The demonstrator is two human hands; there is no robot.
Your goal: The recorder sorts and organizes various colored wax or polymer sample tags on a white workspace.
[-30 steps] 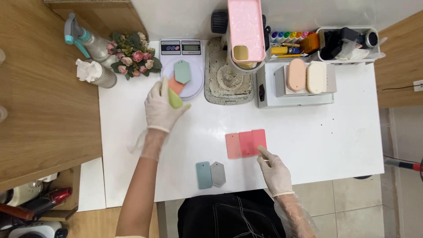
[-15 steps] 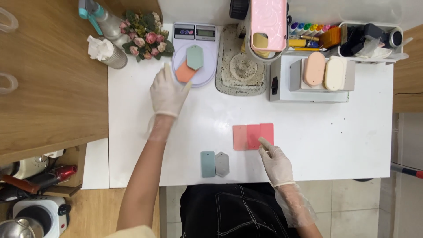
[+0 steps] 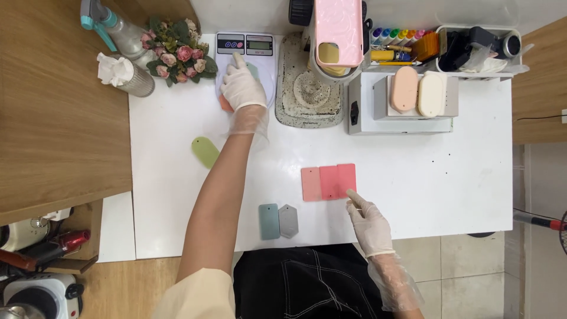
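The person's gloved left hand is reaching across the white tabletop and is lying palm down on the round platform of the small white digital kitchen scale, covering most of it. Under that hand an orange flat tag-shaped piece is peeking out at the lower left edge and a pale green-grey flat piece is showing at the upper right; the fingers are lying fairly flat and together over them, though from this angle it is not possible to tell whether they are actually gripping either piece or merely resting on them. Below and to the left of the scale, well apart from the hand, a light green oval flat piece is lying alone on the table. The gloved right hand is resting near the front edge of the table with its fingers loosely curled and holding nothing, its index fingertip touching, or nearly touching, the lower right corner of a row of three pink and coral rectangular slabs that are lying side by side and touching one another. To the left of these, near the table's front, a teal rounded rectangular piece and a grey hexagonal piece are sitting just beside each other. Behind the scale, a small bunch of pink artificial roses is standing, and to the right a white box-shaped machine is carrying a peach oval block and a cream oval block on top.
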